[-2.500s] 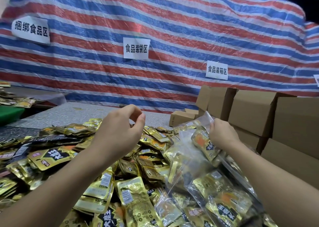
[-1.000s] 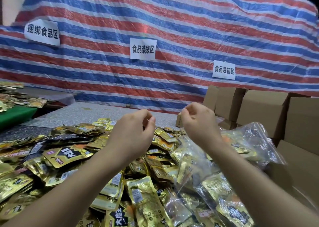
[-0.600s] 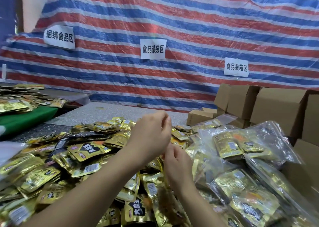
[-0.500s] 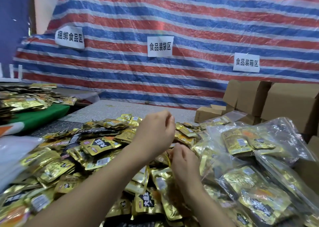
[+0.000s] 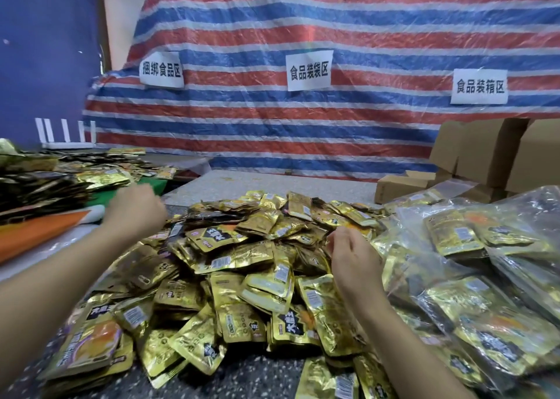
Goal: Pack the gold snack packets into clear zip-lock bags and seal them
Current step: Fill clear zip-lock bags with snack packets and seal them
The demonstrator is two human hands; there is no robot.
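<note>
On speckled table (image 5: 242,377), gold packet heap (image 5: 242,262), striped tarp (image 5: 333,29) behind

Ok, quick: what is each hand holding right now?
Left hand: fingers curled, reaching left of the pile; a hold cannot be told.
Right hand: fingers loosely curled over the gold packets, holding nothing visible.

white sign (image 5: 161,69) 捆绑食品区, white sign (image 5: 309,70) 食品装袋区, white sign (image 5: 479,86) 食品装箱区, all on striped tarp (image 5: 333,19)

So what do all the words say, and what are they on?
"捆绑食品区": left white sign on the striped tarp.
"食品装袋区": middle white sign.
"食品装箱区": right white sign.
Gold snack packets: bold black-patch characters and barcode labels, too blurred to read.
</note>
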